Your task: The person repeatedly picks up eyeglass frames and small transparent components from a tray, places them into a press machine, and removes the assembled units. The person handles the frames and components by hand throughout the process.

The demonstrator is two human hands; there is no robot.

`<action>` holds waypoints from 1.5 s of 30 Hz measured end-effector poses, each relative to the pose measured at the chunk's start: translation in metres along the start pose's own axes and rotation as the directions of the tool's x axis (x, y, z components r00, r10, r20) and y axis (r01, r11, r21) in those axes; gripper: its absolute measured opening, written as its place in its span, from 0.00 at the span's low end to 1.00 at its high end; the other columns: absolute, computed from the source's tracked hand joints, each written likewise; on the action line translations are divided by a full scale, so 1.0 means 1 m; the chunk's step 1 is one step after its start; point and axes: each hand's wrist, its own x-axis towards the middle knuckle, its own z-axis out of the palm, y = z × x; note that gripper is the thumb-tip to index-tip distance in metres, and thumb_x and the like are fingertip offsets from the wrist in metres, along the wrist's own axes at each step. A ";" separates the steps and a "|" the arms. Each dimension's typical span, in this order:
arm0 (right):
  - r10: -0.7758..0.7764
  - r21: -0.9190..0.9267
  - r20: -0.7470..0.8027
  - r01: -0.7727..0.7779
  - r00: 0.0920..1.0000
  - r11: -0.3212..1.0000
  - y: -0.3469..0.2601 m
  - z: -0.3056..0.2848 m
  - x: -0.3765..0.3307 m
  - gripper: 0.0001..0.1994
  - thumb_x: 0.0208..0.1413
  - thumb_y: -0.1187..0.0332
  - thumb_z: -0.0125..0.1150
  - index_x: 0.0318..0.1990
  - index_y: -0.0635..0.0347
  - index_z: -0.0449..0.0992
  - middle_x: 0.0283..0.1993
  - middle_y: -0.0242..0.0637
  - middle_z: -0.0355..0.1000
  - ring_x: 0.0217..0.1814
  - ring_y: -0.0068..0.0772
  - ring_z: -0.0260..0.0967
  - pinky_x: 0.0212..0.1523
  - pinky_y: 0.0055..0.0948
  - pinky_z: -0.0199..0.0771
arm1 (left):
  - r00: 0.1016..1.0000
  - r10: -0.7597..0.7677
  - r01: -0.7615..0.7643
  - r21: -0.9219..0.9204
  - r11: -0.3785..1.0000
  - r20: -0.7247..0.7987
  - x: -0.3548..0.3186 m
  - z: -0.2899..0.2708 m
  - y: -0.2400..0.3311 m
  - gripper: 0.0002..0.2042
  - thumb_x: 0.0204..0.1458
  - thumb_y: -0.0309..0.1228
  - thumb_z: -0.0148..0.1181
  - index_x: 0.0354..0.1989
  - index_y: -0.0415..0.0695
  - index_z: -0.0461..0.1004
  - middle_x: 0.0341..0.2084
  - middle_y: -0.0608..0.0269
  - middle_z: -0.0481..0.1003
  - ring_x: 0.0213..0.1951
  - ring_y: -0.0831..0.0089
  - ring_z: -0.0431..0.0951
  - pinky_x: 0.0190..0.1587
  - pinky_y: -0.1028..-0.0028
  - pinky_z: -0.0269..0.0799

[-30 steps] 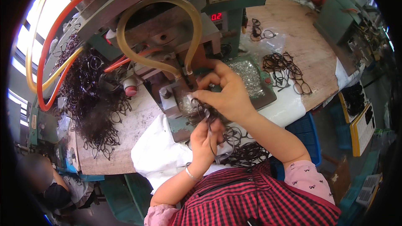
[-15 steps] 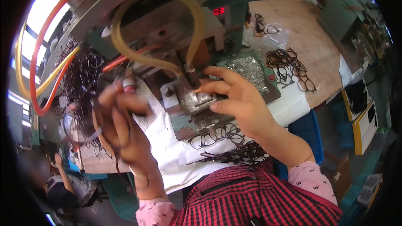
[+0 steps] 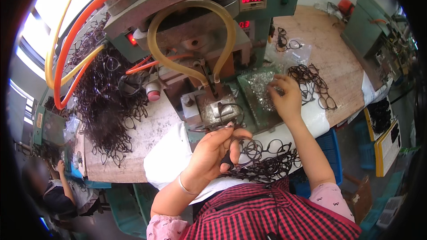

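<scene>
My left hand is closed around a dark eyeglass frame, held just in front of the metal fixture of a green press machine. My right hand reaches right, fingertips resting in a green tray of small shiny metal parts. A pile of dark eyeglass frames lies on white cloth near my body, below both hands.
A large heap of dark frames covers the bench at left. More frames lie on the wooden table at right. Orange and yellow hoses loop over the machine. Another person sits at lower left. Blue crate stands beside me.
My left hand came back from the left heap to the machine front, holding a frame. My right hand left the fixture and moved right into the tray of metal parts.
</scene>
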 end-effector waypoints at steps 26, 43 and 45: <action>0.200 0.409 0.237 -0.285 0.951 0.867 -0.024 -0.007 -0.018 0.07 0.53 0.76 0.65 0.39 0.65 0.80 0.36 0.32 0.77 0.38 0.20 0.71 0.43 0.22 0.71 | -0.136 0.868 0.689 0.584 0.429 -0.477 0.071 -0.239 0.176 0.22 0.55 0.51 0.56 0.45 0.47 0.81 0.52 0.51 0.69 0.57 0.48 0.66 0.59 0.38 0.57; -0.031 0.661 0.312 -0.193 0.950 0.725 -0.109 0.004 0.019 0.12 0.46 0.73 0.65 0.40 0.63 0.80 0.35 0.36 0.79 0.40 0.25 0.75 0.45 0.25 0.72 | 0.443 0.896 0.559 0.768 -0.311 0.040 0.020 -0.221 0.040 0.11 0.58 0.38 0.55 0.37 0.44 0.79 0.45 0.59 0.77 0.39 0.54 0.75 0.43 0.59 0.71; -0.011 0.713 0.299 -0.216 0.954 0.667 -0.110 0.009 0.012 0.16 0.46 0.74 0.65 0.46 0.63 0.77 0.35 0.36 0.79 0.40 0.24 0.74 0.46 0.25 0.71 | 0.467 0.884 0.571 0.763 -0.302 0.000 0.009 -0.207 0.038 0.11 0.59 0.38 0.54 0.39 0.45 0.78 0.44 0.60 0.77 0.38 0.55 0.76 0.45 0.59 0.70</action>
